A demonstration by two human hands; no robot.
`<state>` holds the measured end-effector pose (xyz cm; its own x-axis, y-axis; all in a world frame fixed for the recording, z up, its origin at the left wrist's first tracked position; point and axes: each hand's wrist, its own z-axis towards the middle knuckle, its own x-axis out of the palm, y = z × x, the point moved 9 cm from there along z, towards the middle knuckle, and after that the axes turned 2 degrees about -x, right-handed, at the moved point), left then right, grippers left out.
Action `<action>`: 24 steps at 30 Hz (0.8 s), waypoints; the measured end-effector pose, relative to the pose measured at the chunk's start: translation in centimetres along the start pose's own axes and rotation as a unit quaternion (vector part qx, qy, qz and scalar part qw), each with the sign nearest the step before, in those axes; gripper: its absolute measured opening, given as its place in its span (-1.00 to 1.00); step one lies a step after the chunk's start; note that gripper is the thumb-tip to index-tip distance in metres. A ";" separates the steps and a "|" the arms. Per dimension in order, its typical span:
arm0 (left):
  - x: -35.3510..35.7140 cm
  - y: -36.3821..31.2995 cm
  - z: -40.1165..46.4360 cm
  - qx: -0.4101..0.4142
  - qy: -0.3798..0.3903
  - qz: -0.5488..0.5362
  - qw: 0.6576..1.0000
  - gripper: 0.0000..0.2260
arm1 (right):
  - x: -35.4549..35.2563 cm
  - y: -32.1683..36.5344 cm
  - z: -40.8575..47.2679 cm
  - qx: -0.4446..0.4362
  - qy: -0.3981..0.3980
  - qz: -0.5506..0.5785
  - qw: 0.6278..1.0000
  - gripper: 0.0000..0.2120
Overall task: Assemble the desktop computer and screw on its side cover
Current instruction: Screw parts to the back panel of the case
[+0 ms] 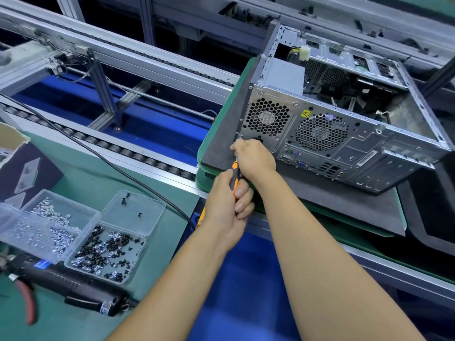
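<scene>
On the green pallet's near-left corner: desktop case (327, 134), rear panel toward me, its top side uncovered and the interior exposed. Side cover (231, 124), dark, stands against the case's left edge. My left hand (226, 203) grips the orange-black screwdriver (234, 174); my right hand (253, 156) pinches its shaft near the screw at the cover's rear edge. Status, as I judge it: cover fastening under way; remaining screws unconfirmed. Screw trays (108, 252) lie on the bench's left.

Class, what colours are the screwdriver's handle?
Orange and black screwdriver handle, seen in the head view.
</scene>
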<state>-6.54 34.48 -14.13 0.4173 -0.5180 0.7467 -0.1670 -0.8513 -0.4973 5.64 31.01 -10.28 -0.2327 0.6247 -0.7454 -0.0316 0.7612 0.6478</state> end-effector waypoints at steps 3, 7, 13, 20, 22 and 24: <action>-1.0 -3.5 -0.7 0.178 -0.106 0.307 0.929 -0.79 | 0.1 -0.1 0.0 0.002 -0.012 -0.010 1.000 -0.62; 0.5 -6.2 -2.9 0.344 -0.207 0.689 0.603 -0.81 | 0.2 -0.1 -0.1 -0.005 -0.030 -0.026 0.999 -0.65; -0.7 -5.9 -2.1 0.331 -0.204 0.612 0.689 -0.75 | 0.2 -0.3 0.2 -0.008 -0.029 -0.024 0.999 -0.63; -2.5 -5.3 -2.0 0.293 -0.164 0.529 0.779 -0.87 | 1.0 0.8 -1.0 -0.031 0.018 -0.084 0.996 -0.58; -1.9 -5.8 -2.9 0.297 -0.151 0.524 0.784 -0.86 | 1.2 1.2 -2.4 -0.032 0.075 -0.092 0.992 -0.62; -0.4 -7.2 -4.4 0.319 -0.144 0.542 0.764 -0.85 | 0.6 2.0 -4.4 -0.016 0.137 -0.009 0.990 -0.65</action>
<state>-9.42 40.42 -8.92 0.5365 -0.7726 -0.3396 -0.1233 0.3264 -0.9372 1.17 32.17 -8.75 -0.4866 0.5367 -0.6893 -0.0686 0.7631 0.6426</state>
